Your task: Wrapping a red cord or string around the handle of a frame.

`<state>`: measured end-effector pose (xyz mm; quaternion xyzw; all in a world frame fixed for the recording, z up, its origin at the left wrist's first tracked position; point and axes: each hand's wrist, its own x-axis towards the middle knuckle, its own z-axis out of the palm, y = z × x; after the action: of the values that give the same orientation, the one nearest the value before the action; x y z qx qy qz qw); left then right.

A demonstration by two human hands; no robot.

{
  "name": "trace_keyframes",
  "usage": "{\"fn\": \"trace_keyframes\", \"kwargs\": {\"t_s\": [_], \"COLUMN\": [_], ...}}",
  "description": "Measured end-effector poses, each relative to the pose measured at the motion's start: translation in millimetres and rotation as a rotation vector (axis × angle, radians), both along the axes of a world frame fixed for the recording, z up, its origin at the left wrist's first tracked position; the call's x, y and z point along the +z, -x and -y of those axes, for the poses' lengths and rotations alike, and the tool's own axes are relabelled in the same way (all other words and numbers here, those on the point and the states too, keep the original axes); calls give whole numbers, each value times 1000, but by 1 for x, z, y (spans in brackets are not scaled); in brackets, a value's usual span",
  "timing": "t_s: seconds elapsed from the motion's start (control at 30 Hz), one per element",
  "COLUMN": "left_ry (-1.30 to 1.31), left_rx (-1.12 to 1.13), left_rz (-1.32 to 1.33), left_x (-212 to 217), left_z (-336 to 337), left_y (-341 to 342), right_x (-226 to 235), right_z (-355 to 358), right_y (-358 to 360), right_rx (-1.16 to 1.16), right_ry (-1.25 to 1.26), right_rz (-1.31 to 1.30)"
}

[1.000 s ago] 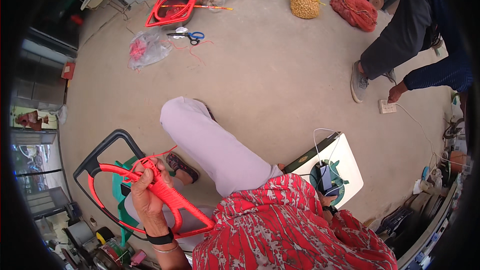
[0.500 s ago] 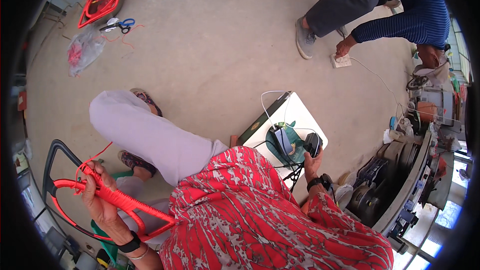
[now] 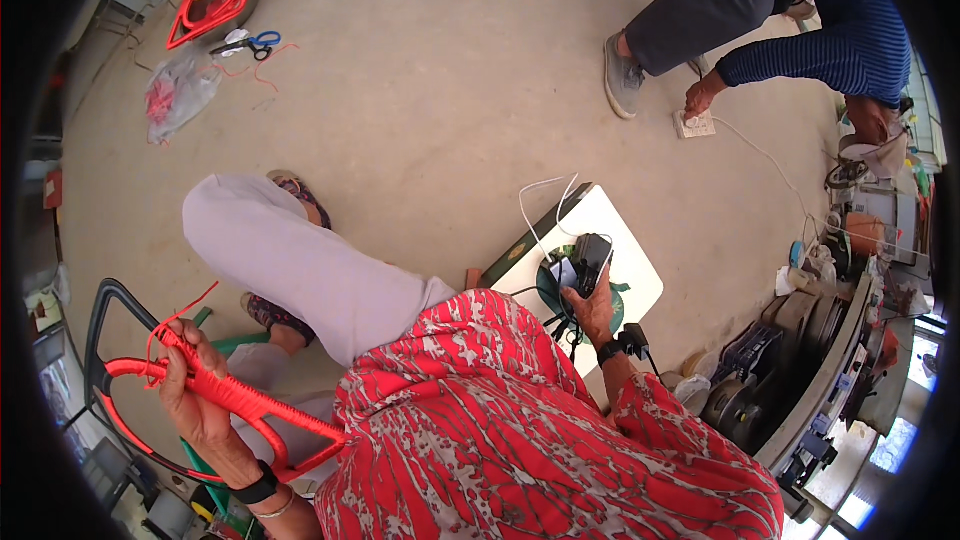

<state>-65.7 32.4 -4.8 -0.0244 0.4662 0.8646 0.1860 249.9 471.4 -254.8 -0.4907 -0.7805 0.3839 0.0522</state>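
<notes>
My left hand (image 3: 202,395) is closed round a black frame (image 3: 100,340) with bent tubing, part of it wrapped tightly in red cord (image 3: 255,402). A loose end of the cord rises past my fingers. To the right, my right hand (image 3: 592,308) grips a black box-shaped device (image 3: 593,255) that looks like an adapter, fingers partly hidden. Below it lies a white-topped carton (image 3: 630,260) with a dark green side. A small pale device (image 3: 562,273) with white and black cables sits beside the black one, over a green print on the carton.
A co-worker in a striped sleeve (image 3: 780,60) bends down, one hand at a white power strip (image 3: 695,126). Blue-handled scissors (image 3: 262,44), a plastic bag (image 3: 185,90) and a red frame (image 3: 215,2) lie at the far left. A cluttered shelf (image 3: 815,380) runs along the right.
My right hand has moved left and slightly up with the black device, closer to the pale device. My left hand keeps its hold on the frame. The whole view has shifted slightly.
</notes>
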Motion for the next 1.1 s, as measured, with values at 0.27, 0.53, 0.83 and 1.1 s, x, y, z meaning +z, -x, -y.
{"fn": "trace_keyframes", "kwargs": {"t_s": [0.27, 0.53, 0.83, 1.1], "left_ry": [77, 93, 69, 56], "left_rx": [46, 157, 122, -17], "left_rz": [-40, -61, -51, -95], "left_x": [11, 22, 29, 32], "left_z": [-1, 34, 24, 16], "left_y": [-5, -19, -24, -24], "right_x": [-31, -38, -40, -29], "right_z": [19, 5, -20, -20], "right_y": [23, 8, -6, -10], "right_rx": [-94, -43, 25, -43], "right_ry": [-197, -218, -215, -35], "right_rz": [442, 347, 221, 157]}}
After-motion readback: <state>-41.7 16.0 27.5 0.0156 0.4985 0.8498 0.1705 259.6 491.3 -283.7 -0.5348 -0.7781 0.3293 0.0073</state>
